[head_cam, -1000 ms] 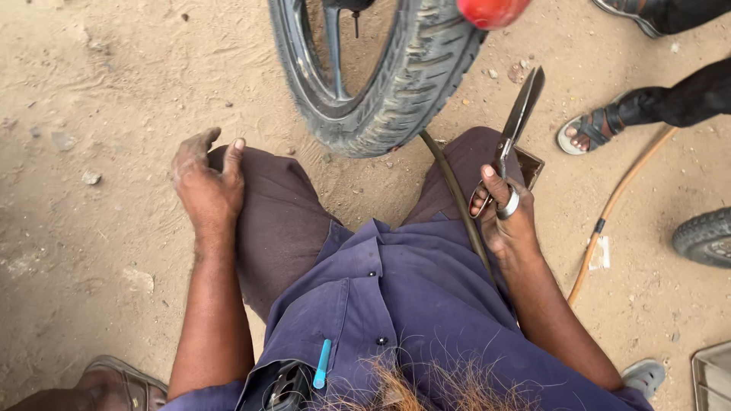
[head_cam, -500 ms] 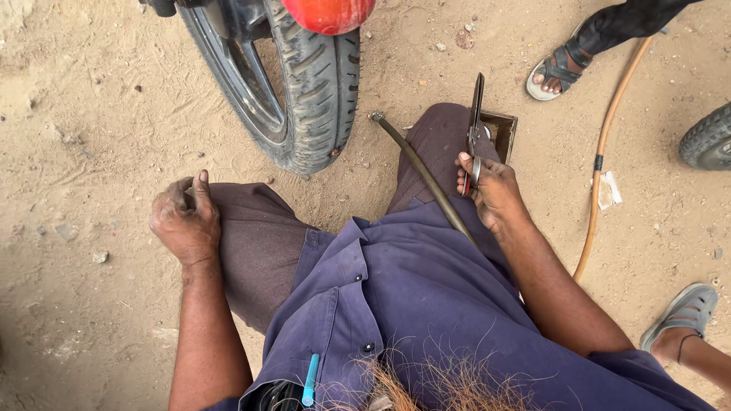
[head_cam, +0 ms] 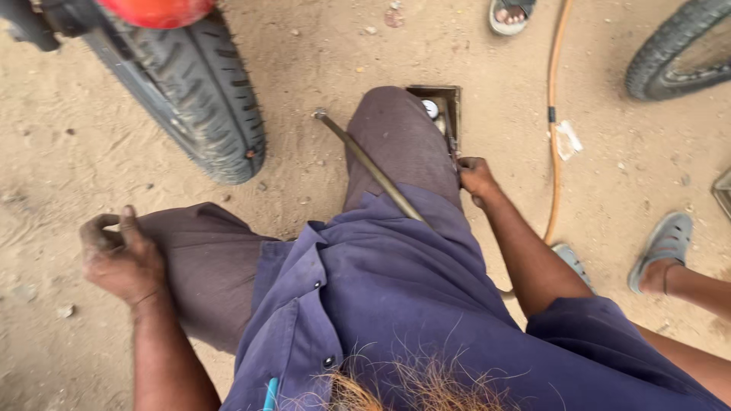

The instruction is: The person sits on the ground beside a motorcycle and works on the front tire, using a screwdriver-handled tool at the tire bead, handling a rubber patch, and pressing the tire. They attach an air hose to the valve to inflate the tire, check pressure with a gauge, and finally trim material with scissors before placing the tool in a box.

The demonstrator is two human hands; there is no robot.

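Observation:
I am crouched on sandy ground in a blue shirt and brown trousers. My left hand (head_cam: pixel 122 257) rests on my left knee with its fingers curled in and nothing in it. My right hand (head_cam: pixel 476 177) is down beside my right knee, closed on a thin dark metal tool (head_cam: pixel 455 151) that reaches up to a small open wooden box (head_cam: pixel 451 95) with a round gauge inside. A dark hose (head_cam: pixel 373 173) with a metal tip lies across my right thigh.
A motorcycle tyre (head_cam: pixel 205 99) under a red fender (head_cam: pixel 156 11) stands ahead on the left. An orange hose (head_cam: pixel 557 114) runs down the ground on the right. A second tyre (head_cam: pixel 674 53) is at top right. Other people's sandalled feet (head_cam: pixel 665 245) are close by.
My right hand has dropped from the top of my knee to its side, lowering the tool toward the box. The view has swung, so the tyre sits further left. My left hand stays on the knee.

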